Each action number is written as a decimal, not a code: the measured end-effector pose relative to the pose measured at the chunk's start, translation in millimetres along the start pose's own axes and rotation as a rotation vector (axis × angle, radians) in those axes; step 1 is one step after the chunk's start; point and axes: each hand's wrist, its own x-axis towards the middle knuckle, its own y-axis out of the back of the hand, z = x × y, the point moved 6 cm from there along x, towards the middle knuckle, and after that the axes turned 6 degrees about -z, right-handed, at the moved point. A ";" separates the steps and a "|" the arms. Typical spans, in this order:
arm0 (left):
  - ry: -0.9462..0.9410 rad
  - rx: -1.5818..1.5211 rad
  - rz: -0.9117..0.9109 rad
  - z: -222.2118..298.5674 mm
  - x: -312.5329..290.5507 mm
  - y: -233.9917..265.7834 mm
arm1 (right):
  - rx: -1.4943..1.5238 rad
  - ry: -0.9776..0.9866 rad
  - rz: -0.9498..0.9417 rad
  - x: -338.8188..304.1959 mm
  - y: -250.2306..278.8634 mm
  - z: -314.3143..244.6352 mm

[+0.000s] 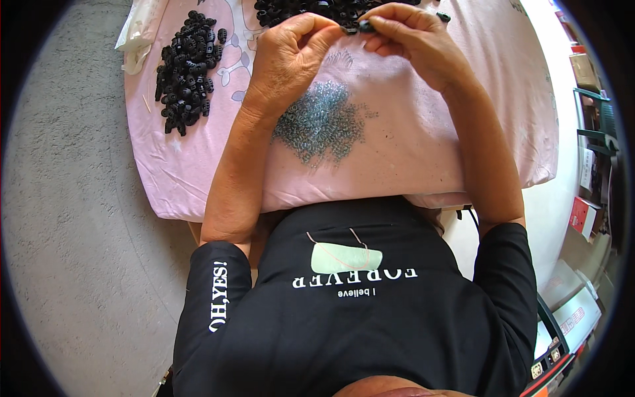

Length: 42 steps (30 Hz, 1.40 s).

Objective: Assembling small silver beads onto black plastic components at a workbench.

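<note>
At the far side of the table, my left hand [288, 63] is closed in a pinch on a small black plastic piece [349, 30]. Close beside it, my right hand [426, 49] pinches another small black plastic piece [366, 26] between thumb and forefinger, its other fingers curled. Both pieces look like cord lock parts, but fine detail is too small to tell. Below my hands lies a loose heap of small metal springs [324, 126]. Beyond my fingers is a pile of black plastic parts [317, 10], cut off by the upper edge of the view.
A heap of black cord locks [188, 73] lies on the table's left side. Pink patterned cloth [410, 152] covers the table. A white plastic bag [140, 26] rests at the far left corner. Boxes [585, 215] stand along the right, past the table edge.
</note>
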 end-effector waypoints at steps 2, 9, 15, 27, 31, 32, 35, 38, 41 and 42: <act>-0.081 0.055 0.085 0.0 0.9 5.2 | 0.000 -0.055 0.122 -3.6 3.3 -15.7; -0.266 0.397 0.082 11.0 4.3 -9.9 | 0.040 0.070 0.230 2.2 30.3 -7.8; -0.361 0.526 0.078 8.9 15.0 -21.8 | 0.037 0.083 0.235 4.4 33.6 -5.8; -0.221 0.587 -0.014 -2.6 20.2 -23.8 | 0.028 0.052 0.174 9.4 31.2 0.9; -0.245 0.612 0.007 2.0 15.0 -23.2 | 0.029 0.046 0.158 8.5 30.5 0.2; -0.238 0.623 0.008 1.1 14.2 -22.3 | 0.029 0.045 0.157 7.9 28.8 -1.4; -0.250 0.626 0.030 2.6 13.6 -18.6 | 0.019 0.035 0.150 6.0 23.4 -5.0; -0.205 0.392 0.113 7.7 14.5 -13.0 | -0.010 0.049 0.181 4.9 22.6 -5.7; -0.089 0.216 0.135 24.4 14.0 -5.6 | -0.038 0.118 0.159 3.4 20.0 -9.0; 0.078 0.040 0.091 19.6 14.0 -5.9 | -0.053 0.102 0.146 2.3 17.1 -9.8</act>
